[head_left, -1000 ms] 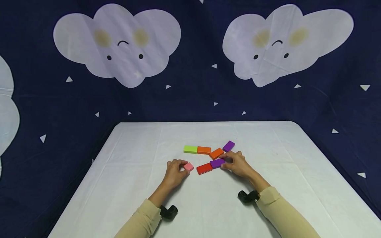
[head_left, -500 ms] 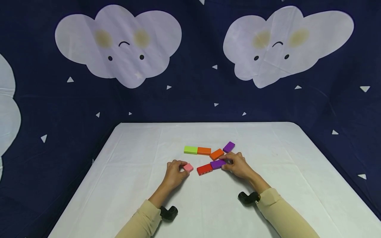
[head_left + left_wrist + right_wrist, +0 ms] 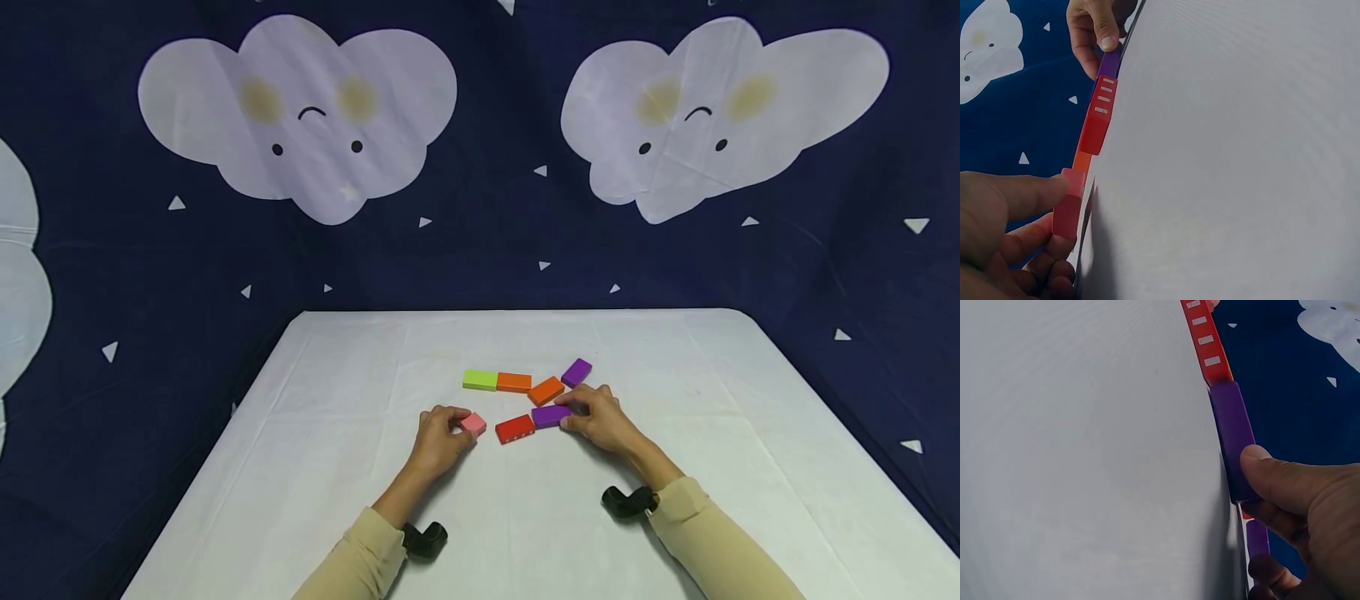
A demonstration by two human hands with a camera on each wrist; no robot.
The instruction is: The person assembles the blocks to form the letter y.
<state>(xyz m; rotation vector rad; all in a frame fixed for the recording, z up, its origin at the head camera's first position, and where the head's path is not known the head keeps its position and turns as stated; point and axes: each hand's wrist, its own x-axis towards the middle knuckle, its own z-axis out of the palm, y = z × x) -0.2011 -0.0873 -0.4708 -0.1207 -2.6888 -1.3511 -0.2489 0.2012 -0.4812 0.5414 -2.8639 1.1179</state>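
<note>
On the white table [image 3: 375, 500] my left hand [image 3: 442, 437] pinches a small pink block [image 3: 474, 425] [image 3: 1069, 209] between thumb and fingers. Just right of it lies a red block [image 3: 515, 428] [image 3: 1096, 122] [image 3: 1204, 340] with white marks on its side. A purple block [image 3: 551, 415] [image 3: 1232, 437] [image 3: 1110, 62] touches the red block's right end, and my right hand [image 3: 600, 417] grips it by the far end, thumb [image 3: 1279, 478] on its near side. Behind them lie a green block [image 3: 480, 379], two orange blocks [image 3: 513, 382] [image 3: 545, 389] and a second purple block [image 3: 576, 372].
A dark blue backdrop [image 3: 480, 250] with white clouds and triangles hangs close behind the table and along both sides. Beige sleeves [image 3: 712, 542] and black wrist mounts [image 3: 626, 500] lie over the near part of the table.
Almost nothing moved: the right hand nudged the purple block slightly against the red block's end. The left hand stays on the pink block.
</note>
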